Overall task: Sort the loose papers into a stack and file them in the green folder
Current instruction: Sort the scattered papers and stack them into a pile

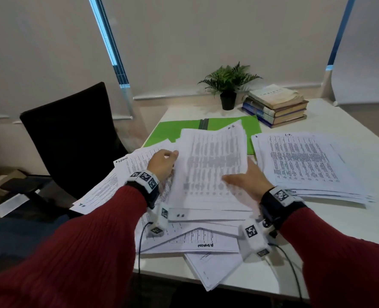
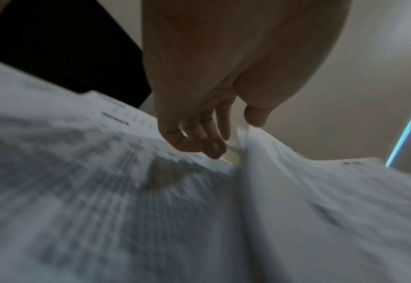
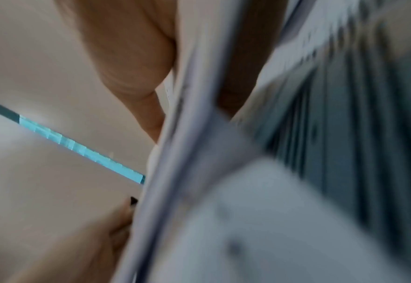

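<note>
Green folder (image 1: 173,130) — white papers (image 1: 213,165), grey print — red sleeves (image 1: 90,247).

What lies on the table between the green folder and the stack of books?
Nothing: in the head view a bare strip of white table separates the green folder from the books. The potted plant stands behind this gap.

Bare white surface (image 1: 330,230) lies open to the near right and along the far right edge, giving room to pass. The far middle is blocked by a small potted green fern (image 1: 228,85) and a pile of worn hardback books (image 1: 275,105), with a squared stack of printed sheets (image 1: 306,163) in front of them. On the left, scattered loose printed papers (image 1: 117,181) overhang the edge just beside a black office chair (image 1: 73,138), and the open flat green folder (image 1: 173,130) covers the far left.
</note>
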A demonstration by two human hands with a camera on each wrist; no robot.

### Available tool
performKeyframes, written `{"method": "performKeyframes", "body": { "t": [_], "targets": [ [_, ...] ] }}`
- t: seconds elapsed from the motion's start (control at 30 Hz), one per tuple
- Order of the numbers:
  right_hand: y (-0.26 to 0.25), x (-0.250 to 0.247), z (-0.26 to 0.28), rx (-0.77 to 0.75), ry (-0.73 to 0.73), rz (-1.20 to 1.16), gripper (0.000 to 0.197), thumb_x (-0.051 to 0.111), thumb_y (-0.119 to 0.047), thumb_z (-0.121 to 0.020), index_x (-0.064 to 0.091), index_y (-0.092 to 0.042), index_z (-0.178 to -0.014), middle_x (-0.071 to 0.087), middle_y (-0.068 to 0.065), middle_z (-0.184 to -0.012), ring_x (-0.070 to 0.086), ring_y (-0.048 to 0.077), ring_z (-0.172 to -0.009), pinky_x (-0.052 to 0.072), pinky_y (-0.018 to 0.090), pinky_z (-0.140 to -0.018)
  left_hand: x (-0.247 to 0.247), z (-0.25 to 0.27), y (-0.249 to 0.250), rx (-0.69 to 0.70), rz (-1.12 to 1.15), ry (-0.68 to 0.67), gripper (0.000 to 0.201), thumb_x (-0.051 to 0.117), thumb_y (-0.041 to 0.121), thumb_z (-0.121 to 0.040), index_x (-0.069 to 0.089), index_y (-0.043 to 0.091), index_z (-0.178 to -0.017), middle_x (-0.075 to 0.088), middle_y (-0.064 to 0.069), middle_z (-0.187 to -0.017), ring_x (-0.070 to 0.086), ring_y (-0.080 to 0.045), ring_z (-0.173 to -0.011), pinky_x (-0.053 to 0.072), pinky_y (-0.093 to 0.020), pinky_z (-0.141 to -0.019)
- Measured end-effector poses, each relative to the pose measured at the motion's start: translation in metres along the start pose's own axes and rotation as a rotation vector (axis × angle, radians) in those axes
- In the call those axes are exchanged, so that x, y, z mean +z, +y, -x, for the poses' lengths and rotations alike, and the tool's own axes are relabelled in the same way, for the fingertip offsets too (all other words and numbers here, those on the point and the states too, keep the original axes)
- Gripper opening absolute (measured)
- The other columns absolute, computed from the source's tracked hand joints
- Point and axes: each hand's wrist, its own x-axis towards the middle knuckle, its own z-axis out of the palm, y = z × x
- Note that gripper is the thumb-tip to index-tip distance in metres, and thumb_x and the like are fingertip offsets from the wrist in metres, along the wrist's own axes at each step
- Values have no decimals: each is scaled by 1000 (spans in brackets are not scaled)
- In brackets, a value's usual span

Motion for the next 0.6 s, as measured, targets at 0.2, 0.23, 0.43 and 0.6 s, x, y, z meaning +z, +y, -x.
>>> {"method": "performKeyframes", "body": {
  "t": [0.2,0.23,0.43,0.6],
  "targets": [
    [-36,-97,4,67,114,175,25,61,13,-84,65,-5,-100,73,13,-96,69,31,-86,57,29,-70,-37,-10,-36,-168,-627,-44,93,61,89,-78,72,4,-112,73,-21,-129,69,-40,-117,55,-45,-104],
    [-40,-113,4,91,114,211,21,61,12,-85,65,-3,-99,74,15,-100,69,32,-89,57,34,-75,-35,-12,-40,-192,-682,-62,103,59,97,-68,72,5,-111,72,-20,-130,66,-41,-121,53,-49,-107],
    [-36,-189,0,268,260,436,63,71,10,-88,45,-1,-145,58,14,-126,55,29,-83,40,25,-59,-30,-24,-47,-107,-836,-86,147,65,103,-48,35,14,-161,38,-22,-162,37,-45,-148,33,-54,-122],
    [-12,-222,-20,327,328,730,87,83,-2,-76,41,-4,-151,64,28,-123,60,28,-73,41,28,-56,-51,-34,-58,-34,-970,-182,144,57,109,-37,44,24,-152,50,-14,-150,50,-37,-137,43,-49,-114]
  ]
}}
